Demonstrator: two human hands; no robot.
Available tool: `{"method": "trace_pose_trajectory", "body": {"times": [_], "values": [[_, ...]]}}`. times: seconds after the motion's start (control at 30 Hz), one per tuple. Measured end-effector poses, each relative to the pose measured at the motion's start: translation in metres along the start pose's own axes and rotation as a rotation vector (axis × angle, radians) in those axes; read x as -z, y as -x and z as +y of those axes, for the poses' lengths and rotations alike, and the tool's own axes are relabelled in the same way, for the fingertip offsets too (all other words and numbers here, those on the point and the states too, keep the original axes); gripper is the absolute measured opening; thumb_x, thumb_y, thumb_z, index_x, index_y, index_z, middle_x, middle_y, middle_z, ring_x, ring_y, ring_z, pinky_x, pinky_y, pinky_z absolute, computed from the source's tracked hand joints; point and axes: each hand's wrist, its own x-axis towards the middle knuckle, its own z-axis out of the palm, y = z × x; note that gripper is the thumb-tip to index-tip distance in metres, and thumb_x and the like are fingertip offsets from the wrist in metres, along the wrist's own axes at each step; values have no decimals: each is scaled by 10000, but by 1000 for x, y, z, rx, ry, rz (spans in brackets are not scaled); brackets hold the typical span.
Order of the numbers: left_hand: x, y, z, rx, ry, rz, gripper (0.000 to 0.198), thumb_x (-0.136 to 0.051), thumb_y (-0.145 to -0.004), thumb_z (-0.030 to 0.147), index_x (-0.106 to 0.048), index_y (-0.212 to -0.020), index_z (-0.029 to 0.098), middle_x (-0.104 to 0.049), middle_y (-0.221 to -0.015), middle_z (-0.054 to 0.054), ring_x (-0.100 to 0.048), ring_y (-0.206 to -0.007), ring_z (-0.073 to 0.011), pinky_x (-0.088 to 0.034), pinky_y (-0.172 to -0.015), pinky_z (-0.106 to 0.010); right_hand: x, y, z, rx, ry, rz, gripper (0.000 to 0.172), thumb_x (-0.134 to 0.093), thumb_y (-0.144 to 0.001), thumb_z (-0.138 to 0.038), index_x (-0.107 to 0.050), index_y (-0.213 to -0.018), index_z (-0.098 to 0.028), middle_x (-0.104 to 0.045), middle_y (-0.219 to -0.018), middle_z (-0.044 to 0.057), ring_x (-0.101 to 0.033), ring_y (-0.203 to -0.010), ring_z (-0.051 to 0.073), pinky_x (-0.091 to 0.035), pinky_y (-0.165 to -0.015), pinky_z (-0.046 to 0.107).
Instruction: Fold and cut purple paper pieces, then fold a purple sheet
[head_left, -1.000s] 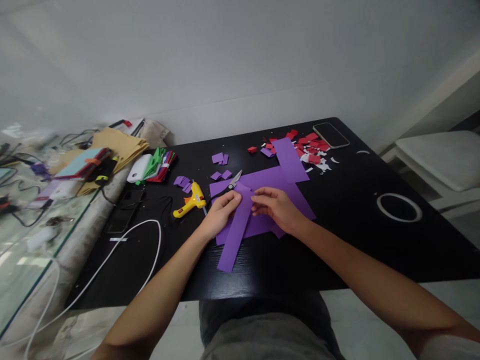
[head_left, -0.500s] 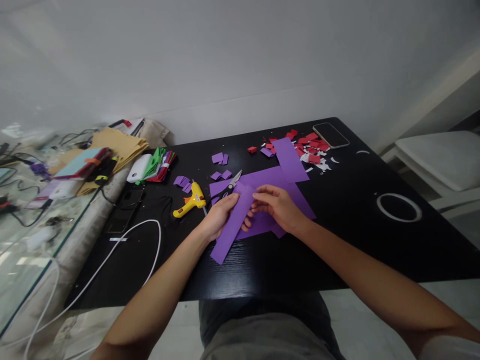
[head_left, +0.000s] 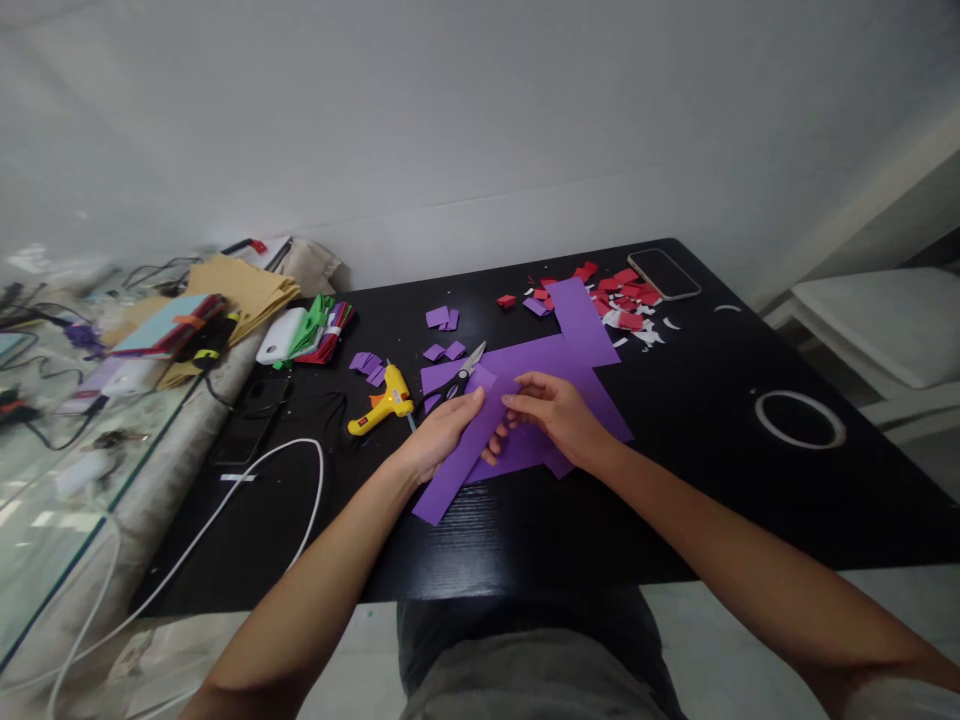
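A long purple paper strip [head_left: 457, 462] runs diagonally from the table's middle toward its near edge. My left hand [head_left: 439, 437] grips the strip's upper part, thumb on top and fingers beneath. My right hand [head_left: 553, 415] pinches the same strip's top end from the right. Under both hands lie larger purple paper sheets [head_left: 577, 340]. Black-handled scissors [head_left: 457, 374] rest just beyond my left hand, and a yellow glue gun [head_left: 382, 400] lies to its left.
Small purple squares [head_left: 441, 318] and red paper scraps [head_left: 622, 295] are scattered on the black table [head_left: 675, 500]. A phone [head_left: 664, 273] sits far right, a white ring [head_left: 799, 418] at right. White cable [head_left: 247, 500], dark phone [head_left: 251, 415] and coloured paper stack [head_left: 322, 330] lie left.
The strip's lower end has swung left and up toward my left forearm. My left hand slid along the strip; my right hand kept hold of the top end.
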Motion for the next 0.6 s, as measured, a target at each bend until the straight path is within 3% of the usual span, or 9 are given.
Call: {"method": "trace_pose_trajectory", "body": {"times": [0.6], "values": [[-2, 3, 1, 4, -110, -10, 512, -839, -772, 585, -652, -871, 119, -691, -701, -25, -650, -519, -115, -544, -530, -228, 0, 2, -2, 10, 99, -48, 306, -897, -685, -409, -710, -816, -206, -714, -666, -17, -653, -631, 146, -535, -676, 307]]}}
